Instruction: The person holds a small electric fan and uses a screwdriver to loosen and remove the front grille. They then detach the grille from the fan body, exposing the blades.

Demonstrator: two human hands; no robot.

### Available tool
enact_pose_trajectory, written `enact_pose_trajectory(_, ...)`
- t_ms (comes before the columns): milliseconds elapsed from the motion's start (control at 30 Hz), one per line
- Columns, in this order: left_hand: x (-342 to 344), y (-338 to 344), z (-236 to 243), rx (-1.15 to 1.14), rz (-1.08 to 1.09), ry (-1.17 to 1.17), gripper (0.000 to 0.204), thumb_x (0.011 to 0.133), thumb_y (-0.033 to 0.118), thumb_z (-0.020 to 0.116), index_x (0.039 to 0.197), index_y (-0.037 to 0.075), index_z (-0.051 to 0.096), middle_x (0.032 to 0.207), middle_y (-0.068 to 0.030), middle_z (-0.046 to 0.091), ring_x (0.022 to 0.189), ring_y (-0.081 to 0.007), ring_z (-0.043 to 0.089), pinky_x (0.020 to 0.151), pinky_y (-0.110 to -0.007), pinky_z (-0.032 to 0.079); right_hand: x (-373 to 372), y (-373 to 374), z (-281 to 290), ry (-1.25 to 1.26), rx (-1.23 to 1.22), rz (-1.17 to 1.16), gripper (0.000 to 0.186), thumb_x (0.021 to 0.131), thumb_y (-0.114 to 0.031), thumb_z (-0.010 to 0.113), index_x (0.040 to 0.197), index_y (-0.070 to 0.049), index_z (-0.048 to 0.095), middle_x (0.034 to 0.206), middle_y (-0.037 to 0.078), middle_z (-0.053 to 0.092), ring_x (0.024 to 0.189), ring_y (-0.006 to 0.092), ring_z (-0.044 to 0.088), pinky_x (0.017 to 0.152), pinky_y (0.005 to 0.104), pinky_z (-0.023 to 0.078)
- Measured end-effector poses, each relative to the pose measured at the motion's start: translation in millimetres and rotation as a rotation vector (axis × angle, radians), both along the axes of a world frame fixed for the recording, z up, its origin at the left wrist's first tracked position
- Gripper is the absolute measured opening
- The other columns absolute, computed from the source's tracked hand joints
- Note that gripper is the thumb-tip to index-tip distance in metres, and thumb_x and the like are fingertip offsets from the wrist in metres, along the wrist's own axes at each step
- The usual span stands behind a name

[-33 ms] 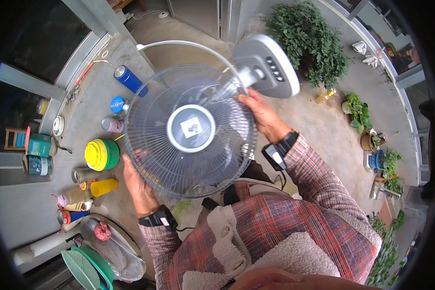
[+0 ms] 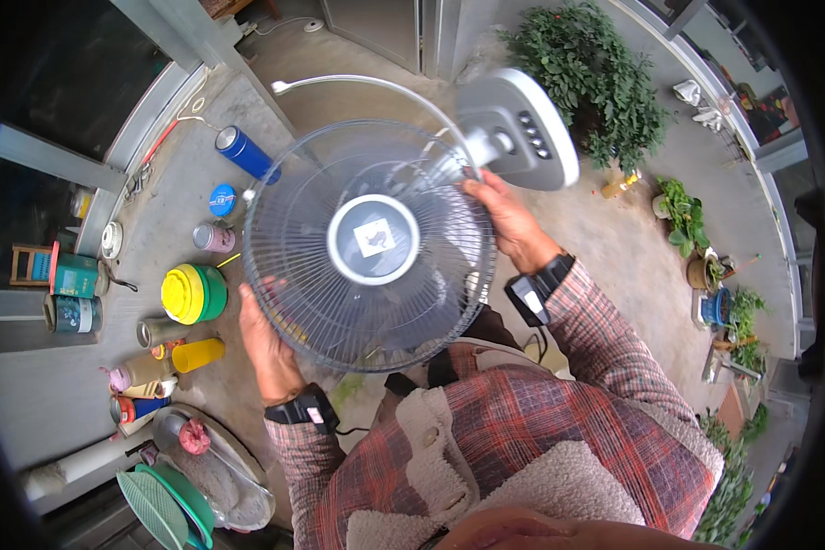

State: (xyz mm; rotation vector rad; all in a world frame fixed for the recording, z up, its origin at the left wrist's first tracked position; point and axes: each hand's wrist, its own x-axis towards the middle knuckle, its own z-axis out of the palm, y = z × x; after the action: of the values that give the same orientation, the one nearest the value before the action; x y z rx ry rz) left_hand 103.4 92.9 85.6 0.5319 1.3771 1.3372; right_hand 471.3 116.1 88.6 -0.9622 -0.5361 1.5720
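1. The fan (image 2: 373,240) is held up in front of the person's chest, its wire grille facing the camera and its button base (image 2: 521,128) pointing away to the upper right.
2. The left hand (image 2: 273,353) grips the grille's left rim; its fingers pass behind the wires and show only dimly.
3. The right hand (image 2: 513,220) grips the rim beside the neck, some fingertips hidden.
4. The blades are hard to make out, and the grille hides part of the concrete floor (image 2: 628,275).
5. At left, a grey ledge (image 2: 160,243) carries jars and a yellow cup (image 2: 198,355).
6. A leafy plant (image 2: 587,78) stands at upper right.
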Motion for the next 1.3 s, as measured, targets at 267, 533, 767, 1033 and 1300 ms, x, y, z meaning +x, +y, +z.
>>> enact_pose_trajectory(267,182.7,81.5,-0.5,-0.022,-0.18,0.05,0.045,0.091,0.048,0.05,0.096,0.005,0.062,0.084,-0.006,0.066,0.062,-0.0112,0.058,0.053,-0.024,0.044,171.9,24.7,-19.5,-0.095,-0.082,-0.19,0.036,0.086,-0.018,0.063,0.117,-0.004,0.05,0.102,0.005,0.06,0.089,0.013,0.059,0.077,0.0266,0.05)
enact_pose_trajectory(533,283.8,144.5,-17.9,-0.097,-0.202,-0.038,0.043,0.091,0.048,0.05,0.093,0.008,0.063,0.078,-0.0016,0.063,0.06,-0.0099,0.054,0.051,-0.024,0.042,268.6,78.5,-26.6,-0.21,-0.161,-0.228,0.029,0.092,-0.019,0.053,0.115,-0.002,0.051,0.099,0.004,0.06,0.088,0.0129,0.058,0.079,0.0271,0.048)
enact_pose_trajectory(767,292.3,230.4,-26.0,-0.157,-0.138,-0.075,0.041,0.092,0.046,0.05,0.09,0.007,0.063,0.078,-0.0023,0.064,0.06,-0.0096,0.054,0.05,-0.023,0.042,283.2,179.5,-39.1,-0.148,-0.158,-0.15,0.035,0.087,-0.017,0.058,0.118,-0.003,0.049,0.104,0.006,0.059,0.094,0.0161,0.057,0.083,0.0303,0.047)
enact_pose_trajectory(1033,285.5,357.0,-28.4,-0.178,-0.047,-0.203,0.037,0.092,0.039,0.054,0.088,0.004,0.062,0.075,-0.0039,0.062,0.06,-0.0125,0.056,0.053,-0.026,0.048,274.8,323.5,-29.0,-0.14,-0.137,-0.117,0.037,0.087,-0.015,0.059,0.119,-0.002,0.047,0.104,0.006,0.058,0.094,0.0159,0.057,0.082,0.0302,0.047)
enact_pose_trajectory(1300,280.3,468.8,-14.8,-0.126,0.03,-0.288,0.036,0.092,0.038,0.054,0.088,0.003,0.061,0.077,-0.0048,0.063,0.064,-0.0145,0.059,0.059,-0.028,0.051,265.3,446.6,-18.7,-0.138,-0.148,-0.108,0.029,0.088,-0.017,0.06,0.112,-0.004,0.053,0.099,0.003,0.061,0.087,0.0132,0.059,0.079,0.0271,0.048)
